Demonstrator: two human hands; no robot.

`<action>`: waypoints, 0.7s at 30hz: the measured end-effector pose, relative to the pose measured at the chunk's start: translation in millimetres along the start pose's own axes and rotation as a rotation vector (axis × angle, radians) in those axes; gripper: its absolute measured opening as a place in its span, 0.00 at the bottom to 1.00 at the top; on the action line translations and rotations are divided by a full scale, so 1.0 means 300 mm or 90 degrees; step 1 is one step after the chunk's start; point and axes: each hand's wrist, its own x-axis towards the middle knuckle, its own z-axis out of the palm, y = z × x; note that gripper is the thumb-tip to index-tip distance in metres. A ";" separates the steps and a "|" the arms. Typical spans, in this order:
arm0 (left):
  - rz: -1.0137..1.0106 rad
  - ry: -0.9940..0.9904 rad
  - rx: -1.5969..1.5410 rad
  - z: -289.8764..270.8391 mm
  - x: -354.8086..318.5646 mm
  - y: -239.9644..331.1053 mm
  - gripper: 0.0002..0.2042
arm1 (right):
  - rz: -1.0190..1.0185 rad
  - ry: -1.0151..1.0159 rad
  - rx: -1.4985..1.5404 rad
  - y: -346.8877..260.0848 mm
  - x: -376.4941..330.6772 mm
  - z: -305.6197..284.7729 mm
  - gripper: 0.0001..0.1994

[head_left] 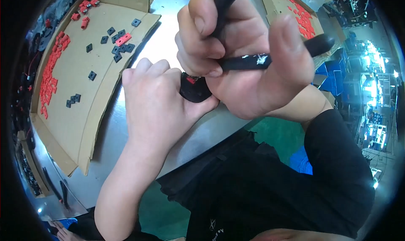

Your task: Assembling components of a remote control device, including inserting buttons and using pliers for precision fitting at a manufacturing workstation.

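Observation:
Near the middle of the view, my left hand (pixel 154 93) is closed on a black rounded piece (pixel 195 90) with a small red part at its top. Its fingertips are hidden behind the hand. Against it, palm upward, my right hand (pixel 253 59) curls its fingers around black-handled pliers (pixel 242 63), the thumb lying over one handle. The two handles are spread apart, with a pale scuffed patch on the lower one. The jaws are hidden, and whether they touch the black piece cannot be told.
A shallow cardboard tray (pixel 95 127) on the left carries many red parts (pixel 48 80) and loose black square pieces (pixel 104 39). Another cardboard box (pixel 274 9) with red parts stands at the far right. Both rest on a metal table (pixel 185 144). Another person's hand (pixel 63 231) shows at lower left.

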 end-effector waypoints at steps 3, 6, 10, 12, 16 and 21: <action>-0.003 -0.004 0.032 -0.008 -0.004 0.012 0.25 | -0.001 0.032 -0.011 -0.051 -0.008 -0.011 0.15; 0.000 0.000 0.036 -0.001 -0.003 0.007 0.26 | -0.005 0.059 -0.025 -0.049 -0.017 -0.021 0.13; 0.000 -0.011 -0.013 -0.012 0.017 0.016 0.19 | -0.022 0.084 -0.036 -0.019 -0.015 -0.006 0.11; -0.009 -0.038 -0.041 -0.048 0.024 0.041 0.15 | -0.028 0.098 -0.035 -0.043 -0.031 0.015 0.10; 0.040 -0.006 -0.034 -0.045 -0.002 0.016 0.15 | -0.052 0.092 -0.018 0.065 -0.018 0.016 0.13; -0.048 -0.003 -0.188 -0.028 0.030 0.024 0.14 | -0.134 0.069 -0.009 0.056 0.037 0.002 0.21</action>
